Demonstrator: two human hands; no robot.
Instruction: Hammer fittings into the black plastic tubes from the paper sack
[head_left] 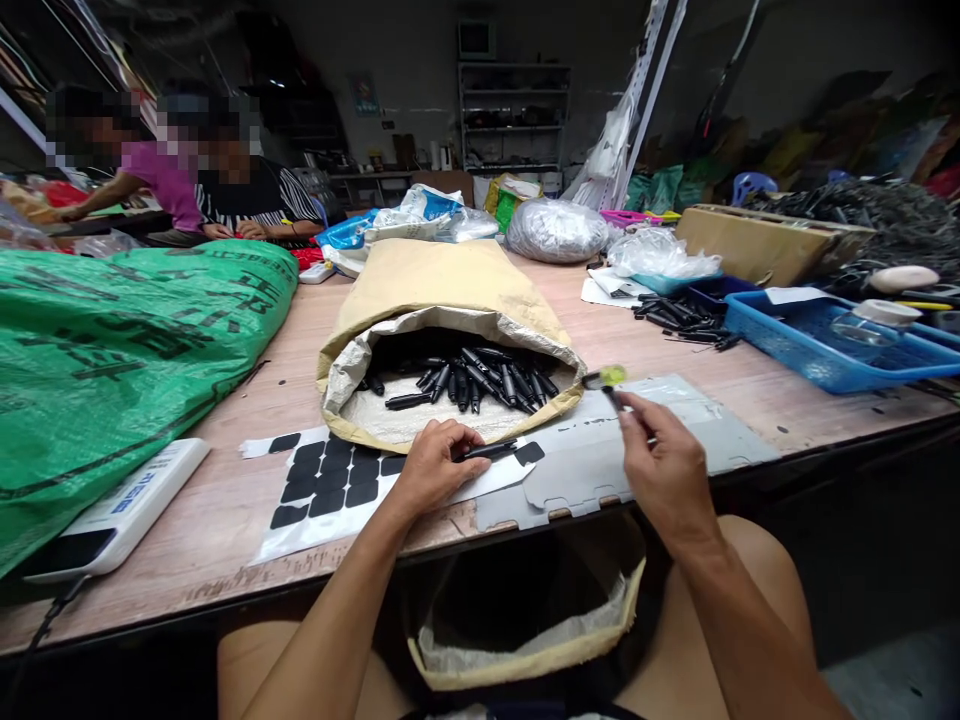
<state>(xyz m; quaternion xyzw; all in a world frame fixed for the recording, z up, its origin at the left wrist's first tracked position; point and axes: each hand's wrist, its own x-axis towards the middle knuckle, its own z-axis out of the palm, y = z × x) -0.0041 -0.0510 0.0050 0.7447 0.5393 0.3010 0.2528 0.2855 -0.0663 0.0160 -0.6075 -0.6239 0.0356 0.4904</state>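
Note:
A black pen-like piece (491,451) lies between the thumb and fingers of my left hand (442,462), just in front of the mouth of a tan sack (457,275). Inside the sack rest several similar black pieces (480,378). My right hand (664,462) is raised over the grey sheet (720,425) and pinches the dark handle of a small tool (613,380) with a blurred yellow-green head. Beneath and beside my left hand, white backing paper carries rows of black stickers (330,475). One more black sticker (530,454) sits near the black piece's right end.
A green sack (135,330) and a white power strip (124,515) are at the left. Blue baskets (817,345) and loose black parts (682,318) lie right. Below the table edge, another open sack (525,655) hangs between the knees. Two people sit at the back left.

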